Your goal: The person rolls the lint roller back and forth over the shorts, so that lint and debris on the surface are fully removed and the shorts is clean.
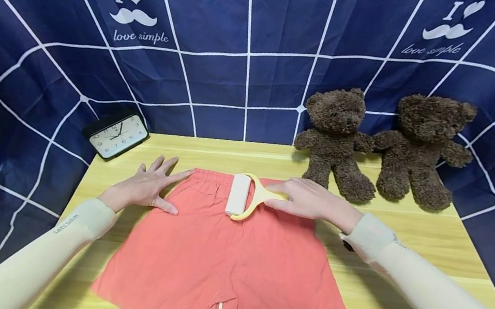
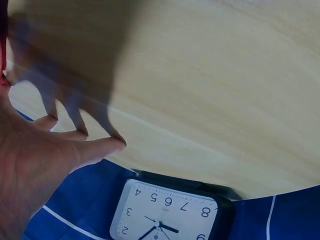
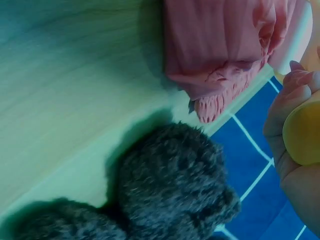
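Observation:
A pair of coral-red shorts point(image 1: 197, 252) lies spread on the wooden table, its elastic waistband toward the back. My right hand point(image 1: 300, 198) grips the yellow handle of a lint roller point(image 1: 238, 195), whose white cylinder sits on the shorts just below the waistband. In the right wrist view the rounded handle end point(image 3: 305, 132) shows in the palm. At the waistband's left corner my left hand point(image 1: 149, 186) rests with fingers spread, thumb and index finger touching the fabric. The left wrist view shows the other fingertips point(image 2: 117, 143) on the bare wood.
A black-framed clock point(image 1: 119, 136) stands at the table's back left. Two brown teddy bears, one nearer point(image 1: 336, 140) and one farther right point(image 1: 421, 151), sit at the back right. Navy cloth with white lines point(image 1: 210, 81) hangs behind the wooden table point(image 1: 404, 248).

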A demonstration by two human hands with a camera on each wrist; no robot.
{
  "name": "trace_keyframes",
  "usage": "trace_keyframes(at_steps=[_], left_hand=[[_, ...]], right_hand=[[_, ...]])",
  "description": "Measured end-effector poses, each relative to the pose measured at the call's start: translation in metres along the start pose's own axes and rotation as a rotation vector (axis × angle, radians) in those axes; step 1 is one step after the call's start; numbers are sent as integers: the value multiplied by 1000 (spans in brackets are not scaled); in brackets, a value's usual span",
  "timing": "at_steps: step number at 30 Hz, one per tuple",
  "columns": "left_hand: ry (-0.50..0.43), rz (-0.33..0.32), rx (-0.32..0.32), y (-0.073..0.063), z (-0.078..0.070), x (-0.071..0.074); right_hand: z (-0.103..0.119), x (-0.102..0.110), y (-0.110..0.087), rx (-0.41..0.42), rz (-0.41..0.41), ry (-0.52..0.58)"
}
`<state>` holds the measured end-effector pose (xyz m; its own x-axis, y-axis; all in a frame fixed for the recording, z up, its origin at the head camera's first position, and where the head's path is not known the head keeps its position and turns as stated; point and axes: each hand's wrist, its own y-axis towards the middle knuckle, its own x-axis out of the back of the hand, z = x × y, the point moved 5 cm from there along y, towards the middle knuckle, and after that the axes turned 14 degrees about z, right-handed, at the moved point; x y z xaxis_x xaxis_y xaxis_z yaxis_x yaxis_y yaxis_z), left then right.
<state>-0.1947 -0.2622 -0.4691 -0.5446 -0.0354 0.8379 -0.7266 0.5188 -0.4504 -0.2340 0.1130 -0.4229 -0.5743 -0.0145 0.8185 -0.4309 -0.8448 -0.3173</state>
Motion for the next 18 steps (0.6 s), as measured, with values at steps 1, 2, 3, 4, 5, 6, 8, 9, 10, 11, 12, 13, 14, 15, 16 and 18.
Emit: trace_keyframes(at_steps=[1,2,3,4,5,6,8,9,10,11,12,13,14,15,16,18], left_hand=[[-3,1,-1,-1,-1,1],[-4,2,-3,-1,-1,1],[-6,2,-4,-1,-1,1],[-9,3,-6,0,-2,1],[-11,3,-8,1,-2,1],[-11,4,-8,1,-3,1],[-17,9,-7,2,-2,0],[-21,12,-9,3,-2,0],[-24,14,-11,3,-2,0],[-26,14,-13,4,-2,1],[-28,15,-14,4,-2,1],[-34,15,-15,4,-2,1],[-40,14,-17,3,-2,2],[-47,13,-20,3,-2,2],[-58,10,-22,2,-3,2],[-85,1,-29,1,-6,1]], right_hand=[[-1,0,-4,-2,-5,-8],[-3,0,-7,-4,-7,-15],[-5,0,-12,-5,-8,-18],[-7,0,-17,-10,-9,-18],[-9,0,-22,-9,-13,-19],[-11,0,-28,-7,-18,-24],[-14,1,-36,-2,-19,-22],[-15,2,-41,-8,-22,-21],[-15,3,-44,-14,-26,-24],[-16,3,-47,-18,-27,-25],[-17,3,-49,-28,-29,-26],[-17,3,-51,-33,-32,-24],[-17,2,-52,-41,-32,-25],[-18,1,-53,-47,-33,-20],[-17,0,-54,-48,-31,-17],[-16,-1,-54,-49,-31,-13]])
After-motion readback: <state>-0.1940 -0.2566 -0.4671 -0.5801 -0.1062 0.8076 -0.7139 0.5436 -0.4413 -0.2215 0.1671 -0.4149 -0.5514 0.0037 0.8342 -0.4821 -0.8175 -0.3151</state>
